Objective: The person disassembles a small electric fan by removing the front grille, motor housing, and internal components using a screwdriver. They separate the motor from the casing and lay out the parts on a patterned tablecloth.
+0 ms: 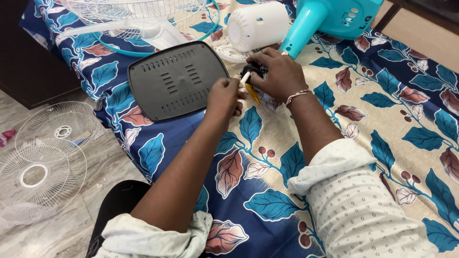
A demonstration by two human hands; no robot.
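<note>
Hands meet mid-bed over a small black fan part (256,70). Our right hand (282,74) is cupped on top, fingers curled round it, pinning it to the sheet. Our left hand (224,97) is closed on a screwdriver (250,90) w/ white-yellow handle, just beside the part. Surface: bedsheet (382,110), blue/cream leaf print. Dark grey vented base plate (177,80) lies flat left of the hands; white motor cover (258,26) and teal fan stand (330,19) behind; white guard w/ teal rim (138,19) at top left. Room: marble floor (95,172), two white grilles (43,162) on it, well apart from the bed.
</note>
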